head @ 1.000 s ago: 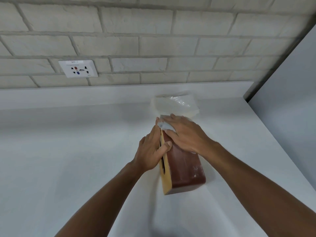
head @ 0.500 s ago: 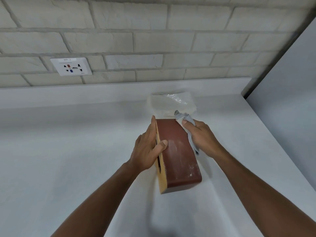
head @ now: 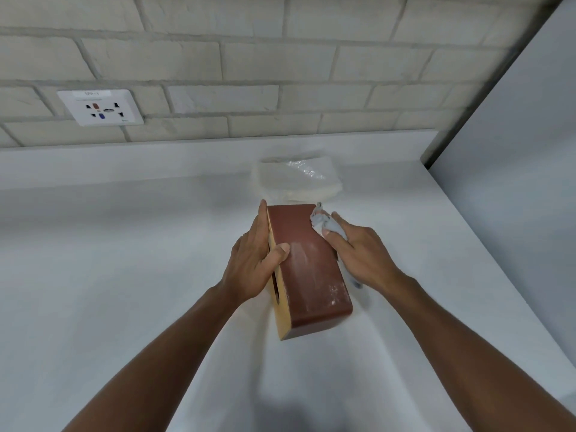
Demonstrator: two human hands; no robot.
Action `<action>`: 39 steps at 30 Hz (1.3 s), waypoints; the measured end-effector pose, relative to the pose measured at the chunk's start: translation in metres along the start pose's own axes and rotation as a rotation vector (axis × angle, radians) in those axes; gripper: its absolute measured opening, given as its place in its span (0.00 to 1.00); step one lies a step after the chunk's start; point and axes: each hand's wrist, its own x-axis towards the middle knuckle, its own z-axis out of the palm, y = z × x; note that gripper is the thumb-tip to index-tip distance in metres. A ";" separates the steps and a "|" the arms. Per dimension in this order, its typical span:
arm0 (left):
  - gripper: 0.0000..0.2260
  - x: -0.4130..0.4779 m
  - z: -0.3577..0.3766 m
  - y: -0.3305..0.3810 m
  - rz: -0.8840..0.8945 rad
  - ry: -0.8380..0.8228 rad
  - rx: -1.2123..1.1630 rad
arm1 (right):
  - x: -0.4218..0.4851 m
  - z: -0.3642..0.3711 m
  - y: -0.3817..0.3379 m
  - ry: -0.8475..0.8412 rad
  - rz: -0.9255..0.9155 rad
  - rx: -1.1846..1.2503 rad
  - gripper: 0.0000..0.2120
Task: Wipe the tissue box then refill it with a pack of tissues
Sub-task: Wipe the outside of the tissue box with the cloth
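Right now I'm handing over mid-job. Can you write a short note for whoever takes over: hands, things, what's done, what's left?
Left hand: grips the tissue box, thumb on its brown side, fingers along the wooden slotted face.
Right hand: holds a crumpled grey cloth at the box's far right edge.
The box lies on its side on the white counter; the pack of tissues, in clear wrap, lies just behind it.
Done: wiping is under way.
Left: whitish smears on the brown side, then the refill.

Soft, even light — faint shadows below the forearms, wide-angle bending at the edges, slight blur
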 end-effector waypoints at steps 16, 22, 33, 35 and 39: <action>0.39 0.001 -0.001 -0.006 0.002 -0.036 0.012 | -0.002 -0.007 -0.008 0.002 0.031 0.011 0.20; 0.40 0.003 0.001 -0.004 -0.006 -0.013 0.038 | -0.065 -0.005 0.003 -0.032 -0.023 -0.021 0.25; 0.39 0.002 0.000 -0.004 0.002 -0.017 0.078 | -0.003 0.006 0.012 0.106 0.227 0.307 0.22; 0.39 0.003 0.000 -0.006 0.006 0.002 0.082 | -0.007 -0.004 0.020 0.146 0.282 0.526 0.25; 0.40 0.001 0.001 -0.008 -0.011 -0.014 0.099 | -0.005 -0.029 0.010 0.153 0.222 0.616 0.32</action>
